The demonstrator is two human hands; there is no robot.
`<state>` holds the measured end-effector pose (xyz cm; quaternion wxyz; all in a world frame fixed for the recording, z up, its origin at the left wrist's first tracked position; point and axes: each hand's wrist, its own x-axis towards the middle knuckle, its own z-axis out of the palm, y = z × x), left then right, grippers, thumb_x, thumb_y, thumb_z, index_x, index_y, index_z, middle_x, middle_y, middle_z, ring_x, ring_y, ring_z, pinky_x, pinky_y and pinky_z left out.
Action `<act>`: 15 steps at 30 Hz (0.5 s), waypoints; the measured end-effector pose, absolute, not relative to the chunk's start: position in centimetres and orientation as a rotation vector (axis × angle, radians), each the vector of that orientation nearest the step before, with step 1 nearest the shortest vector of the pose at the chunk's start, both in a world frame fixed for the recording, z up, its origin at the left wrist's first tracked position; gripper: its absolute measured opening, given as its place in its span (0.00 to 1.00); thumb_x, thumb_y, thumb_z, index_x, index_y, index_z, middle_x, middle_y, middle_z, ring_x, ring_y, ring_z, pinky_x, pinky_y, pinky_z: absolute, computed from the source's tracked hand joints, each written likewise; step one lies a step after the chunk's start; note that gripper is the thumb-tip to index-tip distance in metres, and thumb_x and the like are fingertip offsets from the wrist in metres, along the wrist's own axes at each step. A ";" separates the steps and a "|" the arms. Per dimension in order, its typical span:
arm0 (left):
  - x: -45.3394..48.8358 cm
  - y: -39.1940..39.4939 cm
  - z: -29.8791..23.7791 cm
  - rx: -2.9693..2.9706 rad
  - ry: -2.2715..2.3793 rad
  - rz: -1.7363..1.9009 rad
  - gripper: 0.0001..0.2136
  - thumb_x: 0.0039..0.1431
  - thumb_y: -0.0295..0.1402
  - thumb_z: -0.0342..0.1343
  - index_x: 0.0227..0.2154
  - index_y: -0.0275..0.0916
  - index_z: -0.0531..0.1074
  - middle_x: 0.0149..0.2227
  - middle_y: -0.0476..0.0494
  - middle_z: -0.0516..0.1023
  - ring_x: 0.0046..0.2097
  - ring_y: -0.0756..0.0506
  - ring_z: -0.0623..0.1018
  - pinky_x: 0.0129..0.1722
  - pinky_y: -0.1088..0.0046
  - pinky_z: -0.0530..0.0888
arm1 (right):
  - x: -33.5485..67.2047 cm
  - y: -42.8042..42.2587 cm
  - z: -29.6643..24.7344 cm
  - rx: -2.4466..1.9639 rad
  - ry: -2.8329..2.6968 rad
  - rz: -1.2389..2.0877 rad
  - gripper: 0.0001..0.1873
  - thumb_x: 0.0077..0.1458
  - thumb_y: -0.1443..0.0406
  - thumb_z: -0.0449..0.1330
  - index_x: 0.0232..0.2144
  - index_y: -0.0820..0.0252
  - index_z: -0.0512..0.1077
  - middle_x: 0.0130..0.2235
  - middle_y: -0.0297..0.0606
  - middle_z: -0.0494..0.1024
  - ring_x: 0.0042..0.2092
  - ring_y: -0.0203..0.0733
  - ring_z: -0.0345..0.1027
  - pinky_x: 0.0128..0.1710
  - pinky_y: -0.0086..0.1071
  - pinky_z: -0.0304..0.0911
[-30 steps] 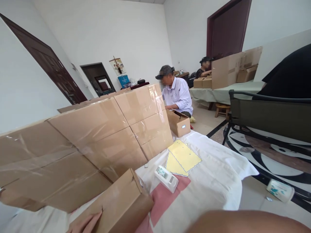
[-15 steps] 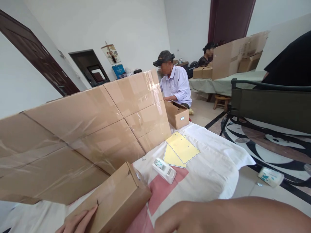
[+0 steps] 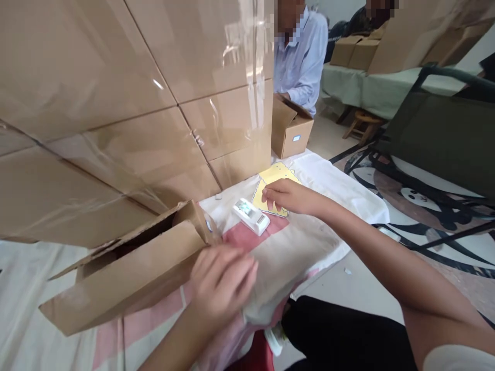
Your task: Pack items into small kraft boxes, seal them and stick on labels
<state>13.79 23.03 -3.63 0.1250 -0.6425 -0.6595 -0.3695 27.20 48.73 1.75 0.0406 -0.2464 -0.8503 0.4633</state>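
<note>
In the head view, a wall of taped cartons (image 3: 147, 149) shuts off the far left side, stacked three high at its right end. A long open carton (image 3: 139, 278) lies slantwise near its foot, flaps parted along the top, leaving a narrow gap between them. To the right, the white cloth (image 3: 328, 180) runs from the yellow sheets (image 3: 278, 170) out to the counter's drooping right edge; nearer, a strip of pale cloth stretches from the white case (image 3: 251, 216) to the front edge, where the cloth falls in folds above the knees.

Two hands are at work. The left hand (image 3: 224, 286) is beside the long carton's near right corner, fingers curled and blurred; whether they touch it or close on anything, I cannot tell. The right hand (image 3: 280, 196) is over the sheets with fingers bent down, partly covering them; whether the fingertips meet, I cannot tell.

There is one white case, lying partly on a pink patch (image 3: 232, 234), and at least two overlapping yellow sheets. One second open carton (image 3: 294, 131) stands at the far corner, just before a co-worker in a light shirt (image 3: 303, 62).
</note>
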 end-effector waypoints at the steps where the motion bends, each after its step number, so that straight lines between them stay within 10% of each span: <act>1: 14.7 25.9 -4.2 -1.804 -1.960 -1.147 0.09 0.61 0.32 0.61 0.43 0.50 0.77 0.42 0.45 0.81 0.45 0.41 0.80 0.48 0.60 0.76 | 26.8 48.8 1.0 -0.789 -2.589 1.503 0.15 0.66 0.62 0.51 0.33 0.62 0.74 0.29 0.36 0.78 0.29 0.37 0.67 0.33 0.30 0.60; 6: 13.8 34.9 -7.5 -1.506 -2.316 -1.624 0.15 0.70 0.34 0.49 0.57 0.44 0.70 0.63 0.38 0.70 0.66 0.41 0.68 0.66 0.57 0.66 | 25.2 48.2 -1.2 -0.819 -2.538 1.746 0.10 0.58 0.65 0.55 0.29 0.62 0.74 0.22 0.30 0.67 0.25 0.34 0.57 0.29 0.30 0.53; 15: 12.3 35.4 -10.0 -1.338 -2.456 -1.949 0.14 0.72 0.37 0.45 0.52 0.41 0.72 0.54 0.42 0.76 0.57 0.44 0.75 0.58 0.66 0.71 | 23.7 48.6 -0.4 -1.138 -2.661 1.779 0.16 0.62 0.59 0.56 0.25 0.62 0.71 0.21 0.31 0.61 0.23 0.33 0.51 0.26 0.31 0.48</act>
